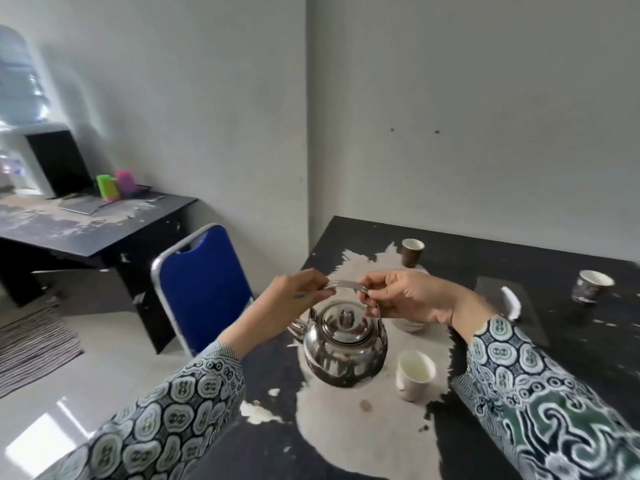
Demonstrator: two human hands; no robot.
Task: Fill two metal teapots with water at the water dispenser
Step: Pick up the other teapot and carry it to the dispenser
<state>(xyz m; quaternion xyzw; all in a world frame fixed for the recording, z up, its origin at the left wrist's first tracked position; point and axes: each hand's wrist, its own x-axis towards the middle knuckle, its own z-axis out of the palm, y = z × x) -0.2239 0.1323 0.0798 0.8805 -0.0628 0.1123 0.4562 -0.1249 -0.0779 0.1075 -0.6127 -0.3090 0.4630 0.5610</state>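
Both hands, left (pixel 294 296) and right (pixel 405 299), pinch the teapot (pixel 346 344) handle; best keep it level walking to the dispenser (pixel 20 109).

A teapot (pixel 345 344) is hanging over the table (pixel 554 271), a cup (pixel 415 375) sitting just right of it; a chair (pixel 204 285) is standing left.

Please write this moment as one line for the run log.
left hand: pinches handle | right hand: pinches handle | shiny round metal teapot: lid on, over worn black table | water dispenser: far left
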